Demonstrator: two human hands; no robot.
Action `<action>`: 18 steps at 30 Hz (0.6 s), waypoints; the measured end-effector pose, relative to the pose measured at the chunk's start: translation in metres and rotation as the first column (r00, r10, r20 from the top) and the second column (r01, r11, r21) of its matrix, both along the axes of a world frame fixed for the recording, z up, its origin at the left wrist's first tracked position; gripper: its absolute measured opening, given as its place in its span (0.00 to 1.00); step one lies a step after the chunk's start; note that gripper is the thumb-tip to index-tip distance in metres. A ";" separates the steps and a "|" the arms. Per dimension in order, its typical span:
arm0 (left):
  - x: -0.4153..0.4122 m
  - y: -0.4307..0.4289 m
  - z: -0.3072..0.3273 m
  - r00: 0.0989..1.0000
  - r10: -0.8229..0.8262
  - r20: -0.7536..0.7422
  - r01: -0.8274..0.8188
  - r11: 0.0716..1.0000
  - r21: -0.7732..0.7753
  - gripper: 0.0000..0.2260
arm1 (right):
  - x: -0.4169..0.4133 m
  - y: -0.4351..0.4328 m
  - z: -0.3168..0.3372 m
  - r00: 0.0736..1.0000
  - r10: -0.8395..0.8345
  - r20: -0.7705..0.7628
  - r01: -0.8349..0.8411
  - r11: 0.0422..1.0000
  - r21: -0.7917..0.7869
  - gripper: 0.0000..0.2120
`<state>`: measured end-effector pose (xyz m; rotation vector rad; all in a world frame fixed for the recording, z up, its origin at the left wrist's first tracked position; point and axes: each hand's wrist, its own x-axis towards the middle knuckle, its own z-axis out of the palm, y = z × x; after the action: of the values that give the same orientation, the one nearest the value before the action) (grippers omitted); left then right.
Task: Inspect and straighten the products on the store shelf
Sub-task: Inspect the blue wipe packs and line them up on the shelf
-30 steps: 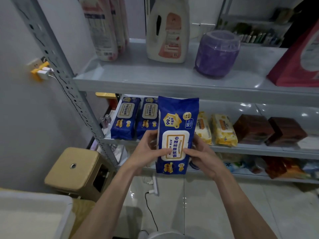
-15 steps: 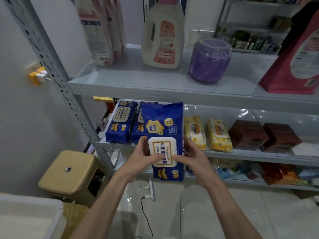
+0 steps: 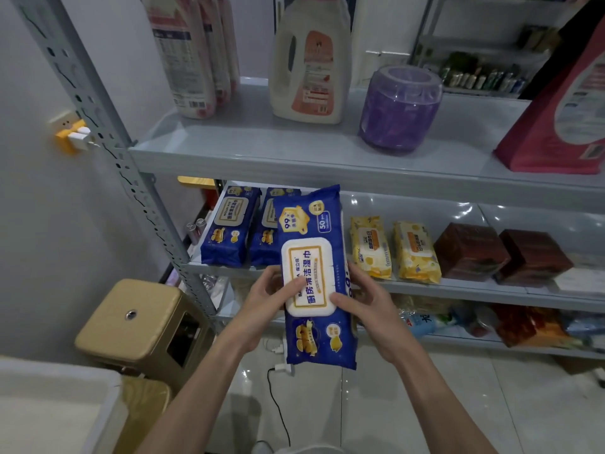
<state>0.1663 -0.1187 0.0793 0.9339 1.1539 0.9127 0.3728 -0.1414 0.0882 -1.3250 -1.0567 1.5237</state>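
Observation:
I hold a blue pack of wet wipes [image 3: 314,224] upright in front of the middle shelf [image 3: 458,288]. My left hand [image 3: 265,299] grips its left edge with the thumb on the white lid. My right hand [image 3: 363,299] grips the right edge, thumb on the lid's lower corner. Two matching blue packs [image 3: 227,224] lie side by side at the left end of the middle shelf, behind the held one. To their right lie two yellow wipe packs [image 3: 370,247] and two brown boxes [image 3: 468,250].
The top shelf [image 3: 262,149] carries tall pink-white bags [image 3: 190,54], a white detergent jug [image 3: 311,57], a purple tub [image 3: 399,106] and a red bag [image 3: 563,109]. A tan stool [image 3: 131,319] stands on the floor at left. A white bin [image 3: 49,404] is at bottom left.
The blue pack has come down and slightly left in front of the shelf, still between both hands. The view has tilted up a little, showing more of the top shelf.

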 end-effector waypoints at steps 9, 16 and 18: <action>-0.008 -0.008 -0.001 0.993 -0.089 0.076 0.091 0.996 -0.024 0.23 | -0.005 -0.002 -0.014 0.983 -0.138 -0.118 0.133 0.990 -0.046 0.34; 0.000 -0.002 0.011 0.998 0.012 0.062 -0.012 1.000 0.004 0.23 | -0.004 0.001 -0.013 0.974 -0.170 -0.149 0.167 0.985 -0.031 0.25; 0.001 -0.001 0.013 0.998 0.023 0.056 -0.023 1.000 -0.004 0.22 | -0.004 0.003 -0.012 0.966 -0.179 -0.189 0.175 0.984 -0.037 0.24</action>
<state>0.1677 -0.1193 0.0928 0.8889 1.1204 0.9493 0.3690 -0.1389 0.0763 -1.2236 -0.7826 1.4961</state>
